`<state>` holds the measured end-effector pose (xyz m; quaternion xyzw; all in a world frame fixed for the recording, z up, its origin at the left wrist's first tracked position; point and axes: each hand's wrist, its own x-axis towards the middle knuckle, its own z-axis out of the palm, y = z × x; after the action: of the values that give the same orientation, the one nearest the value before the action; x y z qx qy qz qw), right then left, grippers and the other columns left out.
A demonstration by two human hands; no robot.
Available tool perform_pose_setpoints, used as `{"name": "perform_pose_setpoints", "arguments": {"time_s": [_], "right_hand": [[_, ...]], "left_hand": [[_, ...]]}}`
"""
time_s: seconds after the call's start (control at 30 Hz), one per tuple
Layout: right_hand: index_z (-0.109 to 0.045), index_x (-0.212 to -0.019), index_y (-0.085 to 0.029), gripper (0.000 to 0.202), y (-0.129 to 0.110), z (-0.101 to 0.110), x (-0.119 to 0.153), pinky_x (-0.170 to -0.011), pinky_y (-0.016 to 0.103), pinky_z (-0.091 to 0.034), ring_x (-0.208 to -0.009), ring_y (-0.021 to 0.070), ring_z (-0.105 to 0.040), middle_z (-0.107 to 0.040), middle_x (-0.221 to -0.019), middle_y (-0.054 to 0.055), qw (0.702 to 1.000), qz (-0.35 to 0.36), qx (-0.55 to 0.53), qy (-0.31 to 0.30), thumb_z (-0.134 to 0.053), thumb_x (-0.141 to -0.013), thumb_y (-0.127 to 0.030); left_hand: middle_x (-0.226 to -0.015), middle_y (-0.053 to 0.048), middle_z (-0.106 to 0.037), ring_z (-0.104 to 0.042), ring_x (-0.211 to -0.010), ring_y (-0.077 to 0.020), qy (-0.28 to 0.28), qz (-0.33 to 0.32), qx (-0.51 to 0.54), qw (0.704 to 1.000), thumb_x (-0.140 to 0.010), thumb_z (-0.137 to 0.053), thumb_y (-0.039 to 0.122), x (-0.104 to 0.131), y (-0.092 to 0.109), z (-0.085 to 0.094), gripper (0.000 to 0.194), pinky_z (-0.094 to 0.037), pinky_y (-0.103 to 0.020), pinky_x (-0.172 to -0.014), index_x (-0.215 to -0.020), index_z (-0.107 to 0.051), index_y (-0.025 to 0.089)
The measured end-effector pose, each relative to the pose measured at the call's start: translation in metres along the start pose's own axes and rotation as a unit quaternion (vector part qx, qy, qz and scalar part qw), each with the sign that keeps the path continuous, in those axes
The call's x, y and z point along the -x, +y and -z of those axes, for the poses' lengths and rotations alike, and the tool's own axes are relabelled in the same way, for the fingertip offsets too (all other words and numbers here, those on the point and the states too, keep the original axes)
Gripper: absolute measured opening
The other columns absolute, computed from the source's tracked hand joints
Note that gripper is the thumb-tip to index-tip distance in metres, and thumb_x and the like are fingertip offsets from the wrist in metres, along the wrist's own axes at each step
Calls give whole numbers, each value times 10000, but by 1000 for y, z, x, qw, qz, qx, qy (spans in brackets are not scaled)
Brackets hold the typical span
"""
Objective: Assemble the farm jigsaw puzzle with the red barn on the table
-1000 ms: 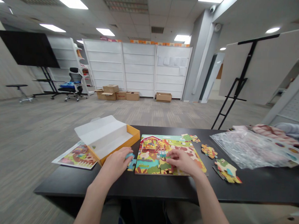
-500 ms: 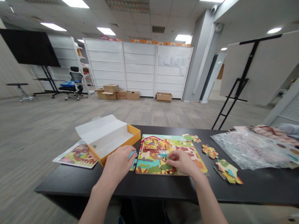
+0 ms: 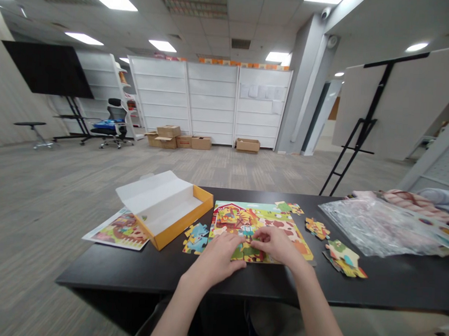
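Observation:
A farm-scene jigsaw puzzle (image 3: 282,223) lies on the dark table in front of me, its picture showing a red barn and animals. Over its lower left part my left hand (image 3: 220,255) rests palm down, fingers stretched and thumb apart, hiding that corner. My right hand (image 3: 276,245) is closed in a pinch at the puzzle's middle, on what looks like a puzzle piece; the fingers mostly cover it. Blue puzzle pieces (image 3: 197,238) lie between the puzzle and the open yellow box (image 3: 184,217).
Right of the puzzle lie loose pieces (image 3: 317,228) and a small pile of pieces (image 3: 344,257). A clear plastic bag (image 3: 375,226) covers the table's right side. The picture sheet (image 3: 121,231) lies partly under the box. The table's front edge (image 3: 315,302) runs close to me.
My left hand has moved right, from the blue pieces beside the box onto the puzzle, and its fingers have let go of a blue piece. The right hand stays pinched in place.

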<state>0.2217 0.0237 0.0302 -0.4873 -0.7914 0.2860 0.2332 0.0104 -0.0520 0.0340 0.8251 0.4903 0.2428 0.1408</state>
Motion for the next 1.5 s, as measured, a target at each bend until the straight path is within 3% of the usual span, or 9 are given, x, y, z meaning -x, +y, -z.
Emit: {"name": "perform_pose_setpoints", "arguments": {"time_s": [0.27,0.43,0.67,0.87,1.0,1.1,1.2,1.33,1.5], "right_hand": [[-729,-722,-198,128,-5,-4,1,-566,270,-374,-630,172,-595,-711,-706,32,998,5,66,13,-740,-742,-325],[-726,-897,-199,202,-6,-4,3,-570,257,-370,-641,162,-581,-688,-731,9,998,-5,53,23,-762,-718,-286],[-739,-1026,-226,385,-12,2,10,-707,293,-416,-841,218,-598,-668,-939,44,994,60,70,-56,-818,-684,-384],[-683,-1012,-210,421,-11,1,13,-726,291,-410,-852,205,-575,-632,-985,40,994,58,71,-64,-842,-647,-347],[-621,-948,-204,410,-9,1,12,-659,261,-388,-797,177,-561,-635,-915,6,998,40,24,-50,-848,-613,-272],[-622,-901,-203,242,-7,4,10,-641,253,-397,-748,159,-562,-624,-811,-16,997,44,-40,-47,-764,-707,-229],[-637,-864,-195,115,-7,10,8,-636,261,-424,-706,151,-572,-624,-763,-12,991,62,-112,-43,-697,-794,-265],[-649,-887,-182,186,-11,13,6,-671,287,-482,-740,171,-627,-670,-827,23,976,49,-210,-12,-700,-809,-343],[-674,-928,-172,239,-17,8,4,-705,300,-512,-751,170,-653,-690,-850,35,957,42,-286,8,-707,-804,-373]], "left_hand": [[-1190,-98,-679,-617,-1130,-288,15,-6,9,1000,-829,-741,317,-3,-4,-4,414,-486,-459,-1001,-1211,-609,226],[-1211,-100,-670,-605,-1160,-290,14,-8,6,1000,-821,-722,266,-1,0,-2,414,-455,-477,-1058,-1216,-606,218],[-1221,-88,-675,-606,-1147,-283,11,-9,15,1000,-831,-728,274,-2,-3,-4,405,-464,-461,-1041,-1215,-608,221],[-1211,-86,-680,-613,-1141,-288,3,1,22,1000,-825,-756,305,-3,-6,-3,408,-479,-446,-1012,-1204,-622,234],[-1221,-87,-678,-610,-1149,-290,1,8,29,1000,-813,-768,293,-3,-6,-2,440,-476,-452,-1020,-1220,-615,232],[-1254,-96,-669,-600,-1180,-294,4,17,32,999,-809,-767,286,-2,-6,-4,485,-451,-473,-1059,-1259,-595,227],[-1317,-99,-643,-575,-1237,-295,8,24,43,999,-807,-758,276,-1,-10,-8,531,-427,-483,-1095,-1303,-574,231],[-1384,-122,-606,-524,-1317,-317,27,52,76,995,-793,-762,328,-2,-14,-9,586,-380,-515,-1140,-1334,-565,213],[-1211,-99,-694,-657,-1119,-263,65,79,183,978,-864,-661,374,-11,-6,4,484,-539,-413,-952,-1313,-575,214]]}}
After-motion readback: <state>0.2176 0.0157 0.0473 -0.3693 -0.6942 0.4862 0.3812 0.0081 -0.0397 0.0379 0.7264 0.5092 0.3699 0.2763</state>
